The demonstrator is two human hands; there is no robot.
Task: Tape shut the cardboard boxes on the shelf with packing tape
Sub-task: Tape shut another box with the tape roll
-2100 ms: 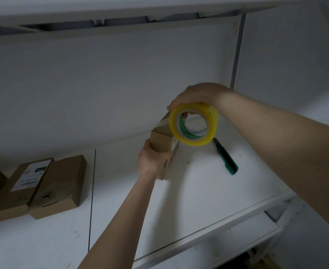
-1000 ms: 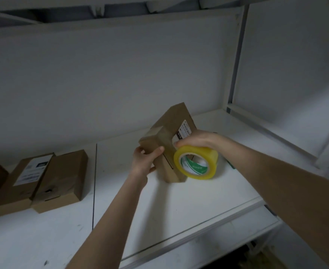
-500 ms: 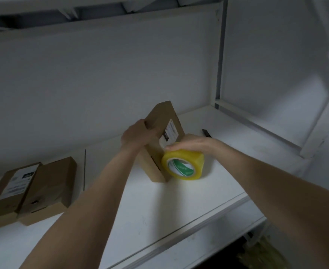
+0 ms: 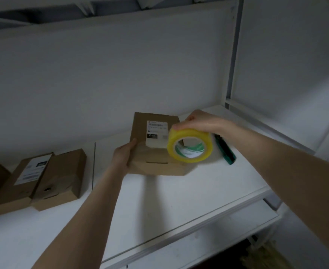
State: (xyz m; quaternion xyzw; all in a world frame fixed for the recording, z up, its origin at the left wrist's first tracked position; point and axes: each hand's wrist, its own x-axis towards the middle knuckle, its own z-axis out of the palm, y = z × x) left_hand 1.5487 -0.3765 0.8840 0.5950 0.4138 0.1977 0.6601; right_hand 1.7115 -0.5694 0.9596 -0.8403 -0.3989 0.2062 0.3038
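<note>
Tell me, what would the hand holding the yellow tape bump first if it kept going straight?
Probably the labelled cardboard box beside the right hand and its tape roll; depth is unclear.

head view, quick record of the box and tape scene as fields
target: cardboard box, label facing the camera
left hand: grips the box's left edge
right hand: holds the yellow tape roll over the box's right side
tool: green cutter lies on the shelf right of the roll
others: more boxes on the shelf's left
</note>
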